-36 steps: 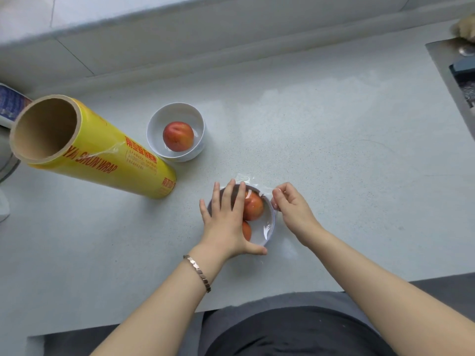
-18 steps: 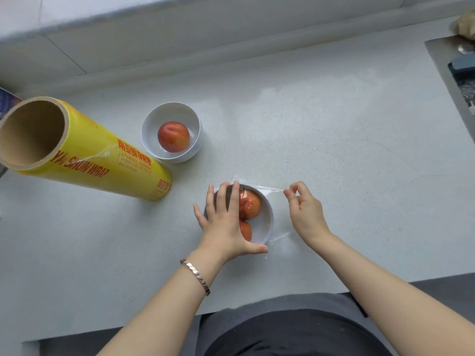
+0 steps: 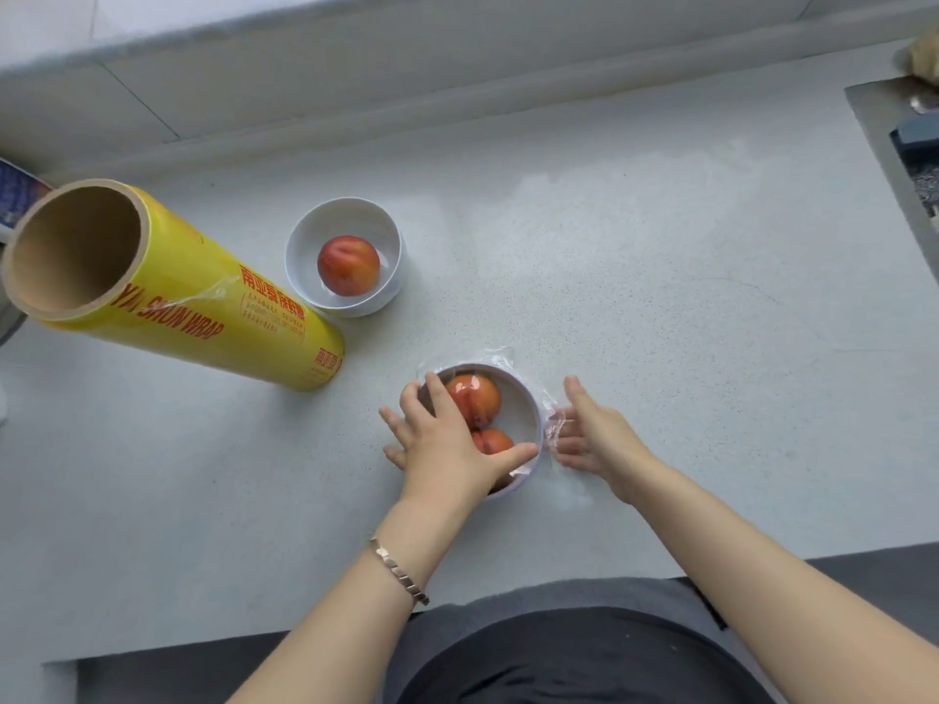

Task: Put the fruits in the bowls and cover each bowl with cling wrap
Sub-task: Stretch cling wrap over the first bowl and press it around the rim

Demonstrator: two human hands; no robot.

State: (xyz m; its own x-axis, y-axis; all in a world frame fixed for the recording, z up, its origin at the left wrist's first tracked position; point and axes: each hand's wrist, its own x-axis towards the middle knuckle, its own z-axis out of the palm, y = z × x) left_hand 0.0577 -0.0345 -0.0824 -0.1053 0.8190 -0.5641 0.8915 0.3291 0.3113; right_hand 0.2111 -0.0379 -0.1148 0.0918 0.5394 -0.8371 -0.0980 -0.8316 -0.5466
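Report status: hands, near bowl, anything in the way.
Left hand flat on wrapped near bowl, right hand pressing cling wrap to its side. Far bowl not yet covered. Roll lies apart at left.

bare forearms, rose-gold link bracelet (image 3: 400,571) on left wrist, dark top (image 3: 574,658)

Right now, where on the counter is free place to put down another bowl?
The widest bare counter lies right of the right hand, up to the sink edge. A second patch lies near the front edge, left of the left hand, nearer than the cling wrap roll. It is crowded between that roll, the far bowl and the near bowl.
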